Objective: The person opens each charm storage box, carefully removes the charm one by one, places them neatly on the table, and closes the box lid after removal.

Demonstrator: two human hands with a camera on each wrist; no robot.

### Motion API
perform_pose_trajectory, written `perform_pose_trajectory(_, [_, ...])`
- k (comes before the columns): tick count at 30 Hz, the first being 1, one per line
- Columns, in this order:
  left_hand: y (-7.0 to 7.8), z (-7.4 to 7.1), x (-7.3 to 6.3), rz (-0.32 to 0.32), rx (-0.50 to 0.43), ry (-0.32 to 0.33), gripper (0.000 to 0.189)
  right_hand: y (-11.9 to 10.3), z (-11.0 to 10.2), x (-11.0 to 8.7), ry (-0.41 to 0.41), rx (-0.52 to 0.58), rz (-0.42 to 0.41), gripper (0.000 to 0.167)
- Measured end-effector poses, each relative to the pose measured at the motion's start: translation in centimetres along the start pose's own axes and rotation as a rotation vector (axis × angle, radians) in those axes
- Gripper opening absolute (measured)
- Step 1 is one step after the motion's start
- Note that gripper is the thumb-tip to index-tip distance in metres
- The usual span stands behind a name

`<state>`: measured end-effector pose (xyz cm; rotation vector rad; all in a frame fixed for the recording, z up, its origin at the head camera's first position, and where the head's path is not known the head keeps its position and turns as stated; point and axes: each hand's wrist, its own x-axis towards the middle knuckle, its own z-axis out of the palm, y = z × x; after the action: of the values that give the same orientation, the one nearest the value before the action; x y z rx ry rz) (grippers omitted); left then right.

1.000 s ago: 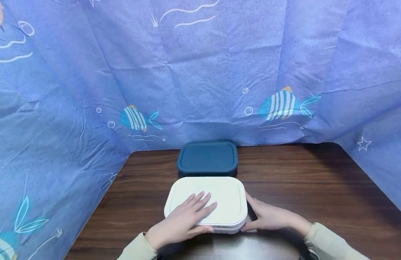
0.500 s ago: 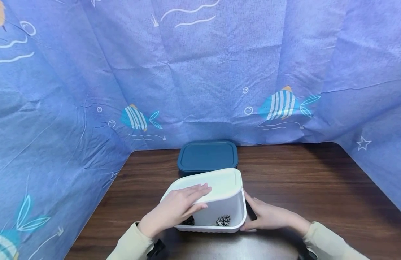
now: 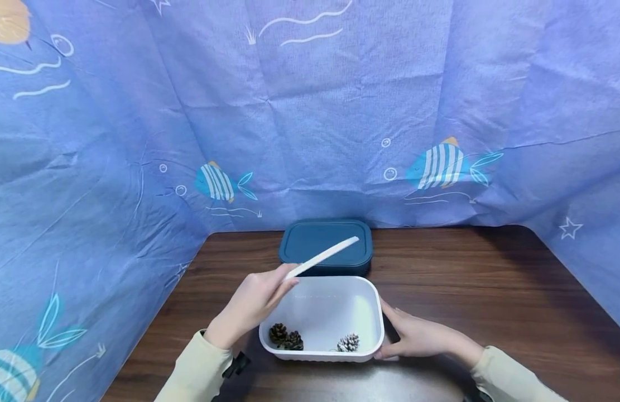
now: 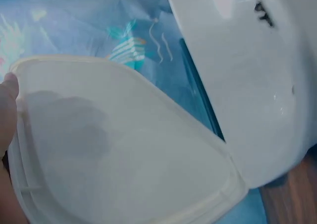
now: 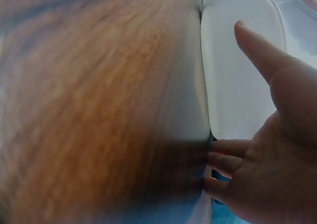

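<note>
A white lid is held at its left edge by my left hand, tilted steeply above the box's left rear. In the left wrist view, the lid's underside faces the camera. The white box stands uncovered on the table. Inside, two brown pine cones lie at the front left and a white-tipped pine cone at the front right. My right hand rests against the box's right side, thumb toward the front; in the right wrist view its thumb lies straight along the wall.
Directly behind the white box stands a dark blue box, its lid on. Dark wood tabletop extends to both sides. A blue fish-print cloth hangs at the back and sides.
My left hand has lifted the lid off the box, raising and tilting it up to the left. The pine cones inside have come into view. My right hand has stayed at the box's side.
</note>
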<state>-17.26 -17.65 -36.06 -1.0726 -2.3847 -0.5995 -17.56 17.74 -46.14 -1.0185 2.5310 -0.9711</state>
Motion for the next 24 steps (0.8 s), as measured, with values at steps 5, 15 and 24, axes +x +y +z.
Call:
perform_pose_trajectory(5, [-0.5,-0.7,0.1,-0.1,-0.019,0.062,0.019,0.0,0.0,0.0,-0.007,0.026,0.004,0.123])
perform_pose_trajectory(15, [-2.2,-1.1,-0.2,-0.142,-0.042,0.248,0.015,-0.2,0.1,0.0,0.0,0.016,0.011,0.122])
perform_pose_trajectory(24, [-4.2,-2.2,-0.1,-0.194,-0.006,0.432,0.011,-0.1,0.1,0.1,-0.011,0.022,0.031,0.12])
